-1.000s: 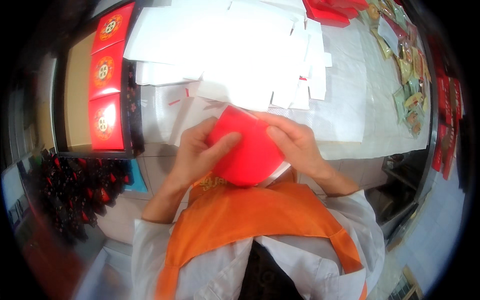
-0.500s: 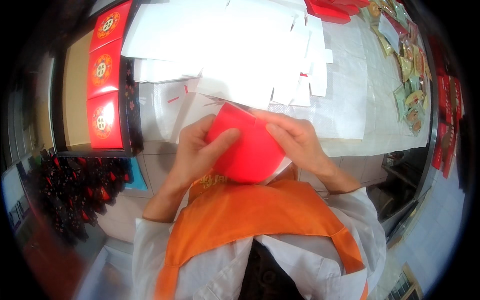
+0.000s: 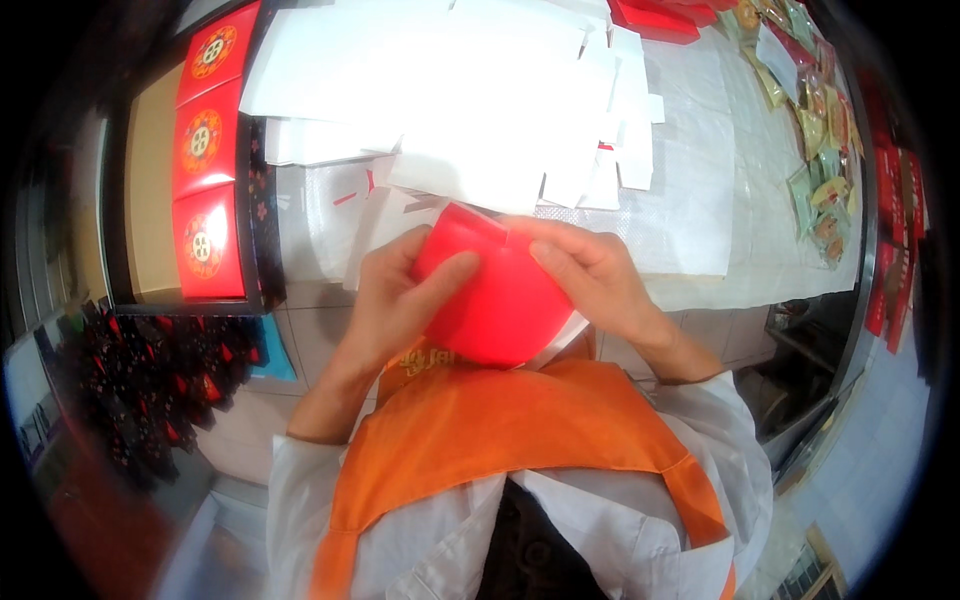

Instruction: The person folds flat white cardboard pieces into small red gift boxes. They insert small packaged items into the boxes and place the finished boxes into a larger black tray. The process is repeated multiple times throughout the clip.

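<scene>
both hands gripped the red box [image 3: 495, 295], left hand [image 3: 395, 300] with thumb across its face, right hand [image 3: 590, 275] pinching the far edge; pressing the creases squarely looked best.

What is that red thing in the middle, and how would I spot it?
Start at the orange apron low in the picture and go up to where the left hand and right hand meet. Between them is a plain red folded card piece, held above the table edge. Unlike the red boxes at left, it has no round pattern.
</scene>
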Demonstrator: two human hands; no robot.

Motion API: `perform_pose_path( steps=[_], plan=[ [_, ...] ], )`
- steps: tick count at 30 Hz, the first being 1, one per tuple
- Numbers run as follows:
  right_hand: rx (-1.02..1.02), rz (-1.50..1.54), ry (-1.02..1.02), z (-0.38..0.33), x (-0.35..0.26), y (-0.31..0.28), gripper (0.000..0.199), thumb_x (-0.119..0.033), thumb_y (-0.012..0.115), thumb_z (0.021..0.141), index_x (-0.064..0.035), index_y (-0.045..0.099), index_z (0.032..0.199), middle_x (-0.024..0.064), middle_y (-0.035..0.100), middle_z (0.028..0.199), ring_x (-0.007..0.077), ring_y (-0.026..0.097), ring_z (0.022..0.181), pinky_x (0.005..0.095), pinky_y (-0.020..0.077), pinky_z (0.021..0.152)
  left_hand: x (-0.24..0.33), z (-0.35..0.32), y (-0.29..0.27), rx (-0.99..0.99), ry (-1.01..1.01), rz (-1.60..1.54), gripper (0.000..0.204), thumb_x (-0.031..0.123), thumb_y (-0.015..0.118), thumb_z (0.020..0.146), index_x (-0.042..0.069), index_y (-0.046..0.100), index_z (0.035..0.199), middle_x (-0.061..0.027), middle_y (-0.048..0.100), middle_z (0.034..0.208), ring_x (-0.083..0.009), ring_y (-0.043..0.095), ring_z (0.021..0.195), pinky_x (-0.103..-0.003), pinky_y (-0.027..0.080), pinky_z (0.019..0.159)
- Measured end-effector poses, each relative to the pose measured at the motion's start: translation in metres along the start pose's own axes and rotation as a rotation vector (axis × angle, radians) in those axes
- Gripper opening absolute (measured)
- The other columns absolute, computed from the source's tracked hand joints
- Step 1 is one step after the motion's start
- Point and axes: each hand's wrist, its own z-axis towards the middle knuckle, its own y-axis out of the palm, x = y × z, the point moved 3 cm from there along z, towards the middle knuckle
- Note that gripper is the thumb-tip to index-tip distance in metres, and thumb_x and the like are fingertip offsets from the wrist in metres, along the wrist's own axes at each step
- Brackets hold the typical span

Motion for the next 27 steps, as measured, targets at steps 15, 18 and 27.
perform_pose_path(
  steps=[15, 18, 27],
  plan=[
    [0.017, -0.186, -0.106, -0.013, -0.006, 0.004, 0.031, -0.008, 0.045, 0.089, -0.0009, 0.048, 0.119, 0.0144, 0.056, 0.112, 0.0195, 0.057, 0.099, 0.0268, 0.0440, 0.083, -0.005, 0.001, 0.003, 0.006, -0.005, -0.048, 0.018, 0.013, 0.061, 0.082, 0.000, 0.060, 0.094, -0.0011, 0.061, 0.081, -0.0052, 0.053, 0.072, -0.020, 0.044, 0.063],
    [-0.006, -0.157, -0.083, -0.013, -0.004, 0.005, 0.032, -0.006, 0.046, 0.088, 0.0011, 0.048, 0.119, 0.0148, 0.054, 0.116, 0.0201, 0.054, 0.104, 0.0266, 0.0418, 0.088, -0.004, 0.000, 0.003, 0.003, -0.003, -0.009, 0.017, 0.012, 0.061, 0.082, 0.000, 0.060, 0.095, -0.0005, 0.060, 0.082, -0.0055, 0.054, 0.073, -0.019, 0.044, 0.064],
    [-0.109, -0.029, -0.099, -0.013, -0.007, -0.002, 0.034, -0.006, 0.043, 0.089, 0.0022, 0.045, 0.122, 0.0166, 0.041, 0.130, 0.0238, 0.040, 0.120, 0.0287, 0.0322, 0.098, -0.003, 0.004, 0.000, 0.000, 0.099, 0.041, 0.016, 0.012, 0.062, 0.081, 0.000, 0.059, 0.091, -0.0001, 0.059, 0.080, -0.0056, 0.053, 0.073, -0.020, 0.044, 0.064]
  ],
)
